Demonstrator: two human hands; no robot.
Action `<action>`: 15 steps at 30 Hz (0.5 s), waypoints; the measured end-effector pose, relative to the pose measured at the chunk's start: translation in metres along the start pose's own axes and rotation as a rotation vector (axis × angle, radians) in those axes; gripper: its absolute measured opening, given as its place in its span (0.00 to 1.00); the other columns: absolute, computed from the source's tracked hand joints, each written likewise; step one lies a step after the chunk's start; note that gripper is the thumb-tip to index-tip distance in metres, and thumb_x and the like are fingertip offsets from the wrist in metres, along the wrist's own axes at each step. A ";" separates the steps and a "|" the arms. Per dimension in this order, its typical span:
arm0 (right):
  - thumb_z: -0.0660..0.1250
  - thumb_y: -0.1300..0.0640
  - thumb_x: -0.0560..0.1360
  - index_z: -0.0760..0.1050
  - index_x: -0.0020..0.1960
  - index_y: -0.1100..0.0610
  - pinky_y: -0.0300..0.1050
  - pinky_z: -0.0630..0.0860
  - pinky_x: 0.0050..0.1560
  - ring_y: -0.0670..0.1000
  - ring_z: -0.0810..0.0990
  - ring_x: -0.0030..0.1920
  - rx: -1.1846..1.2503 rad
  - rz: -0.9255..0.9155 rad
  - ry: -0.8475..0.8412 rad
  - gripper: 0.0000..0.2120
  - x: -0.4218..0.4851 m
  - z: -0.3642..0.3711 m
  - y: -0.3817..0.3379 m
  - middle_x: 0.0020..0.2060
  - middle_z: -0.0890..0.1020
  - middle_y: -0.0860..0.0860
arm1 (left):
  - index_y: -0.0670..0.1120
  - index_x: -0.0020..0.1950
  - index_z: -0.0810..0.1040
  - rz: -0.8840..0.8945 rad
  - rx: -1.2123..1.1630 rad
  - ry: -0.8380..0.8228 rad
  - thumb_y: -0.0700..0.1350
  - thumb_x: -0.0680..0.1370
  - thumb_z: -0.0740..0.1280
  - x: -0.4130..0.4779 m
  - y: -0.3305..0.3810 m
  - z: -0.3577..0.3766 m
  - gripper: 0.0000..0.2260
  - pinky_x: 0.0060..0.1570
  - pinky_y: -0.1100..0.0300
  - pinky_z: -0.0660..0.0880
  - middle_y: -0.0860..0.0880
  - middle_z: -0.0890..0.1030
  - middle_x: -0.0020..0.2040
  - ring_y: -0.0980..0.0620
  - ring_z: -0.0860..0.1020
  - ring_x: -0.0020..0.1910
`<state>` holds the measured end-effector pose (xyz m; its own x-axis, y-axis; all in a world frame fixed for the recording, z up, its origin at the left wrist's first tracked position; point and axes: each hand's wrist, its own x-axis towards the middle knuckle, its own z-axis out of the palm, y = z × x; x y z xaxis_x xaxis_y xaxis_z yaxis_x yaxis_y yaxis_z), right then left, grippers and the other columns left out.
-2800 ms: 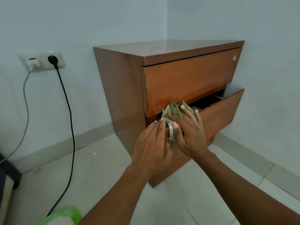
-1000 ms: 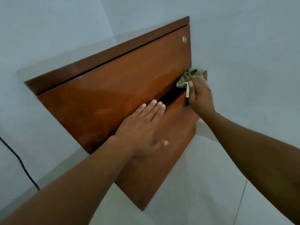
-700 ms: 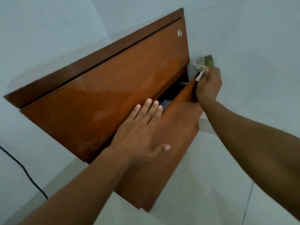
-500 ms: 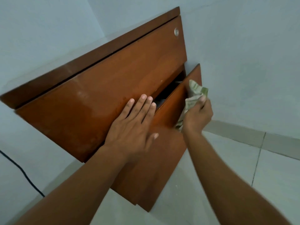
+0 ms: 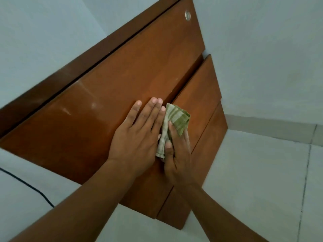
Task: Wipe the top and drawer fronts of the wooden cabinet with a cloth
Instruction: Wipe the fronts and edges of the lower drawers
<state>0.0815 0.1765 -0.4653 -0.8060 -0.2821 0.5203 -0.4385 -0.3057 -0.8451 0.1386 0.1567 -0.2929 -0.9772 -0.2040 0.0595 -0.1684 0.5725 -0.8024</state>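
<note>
The wooden cabinet (image 5: 97, 109) fills the upper left of the head view, tilted, with its top edge towards the upper left. Its upper drawer front (image 5: 139, 67) carries a round metal lock (image 5: 187, 15). The middle drawer front (image 5: 199, 95) stands slightly proud of the one above. My left hand (image 5: 138, 137) lies flat with straight fingers on the upper drawer front. My right hand (image 5: 176, 154) grips a green striped cloth (image 5: 176, 119) and holds it against the middle drawer front. A lower drawer front (image 5: 206, 163) shows below.
Pale walls surround the cabinet on both sides. A black cable (image 5: 29, 187) runs along the left wall. Light floor tiles (image 5: 253, 189) with a skirting strip (image 5: 272, 128) lie to the right.
The middle drawer has gone from pulled out to nearly shut. My right hand moved the cloth from the drawer's right end down to its front, beside my left hand. The camera tilted further.
</note>
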 end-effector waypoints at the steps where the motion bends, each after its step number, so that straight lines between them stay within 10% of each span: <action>1: 0.49 0.49 0.85 0.56 0.81 0.52 0.63 0.50 0.80 0.55 0.51 0.82 -0.081 -0.060 -0.053 0.25 0.002 0.002 0.008 0.81 0.57 0.51 | 0.37 0.76 0.26 0.014 0.024 -0.007 0.54 0.82 0.33 0.004 -0.002 -0.001 0.30 0.75 0.41 0.31 0.38 0.25 0.76 0.41 0.26 0.76; 15: 0.47 0.49 0.86 0.50 0.82 0.50 0.54 0.49 0.81 0.52 0.50 0.82 -0.218 0.124 0.109 0.25 0.140 -0.053 0.111 0.82 0.53 0.53 | 0.33 0.73 0.24 0.124 0.151 -0.056 0.50 0.82 0.34 0.039 0.003 0.008 0.29 0.76 0.41 0.33 0.34 0.24 0.74 0.38 0.26 0.75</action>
<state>-0.1009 0.1514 -0.4925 -0.8919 -0.2017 0.4047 -0.3993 -0.0685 -0.9142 0.1010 0.1438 -0.2973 -0.9798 -0.1857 -0.0749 -0.0220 0.4715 -0.8816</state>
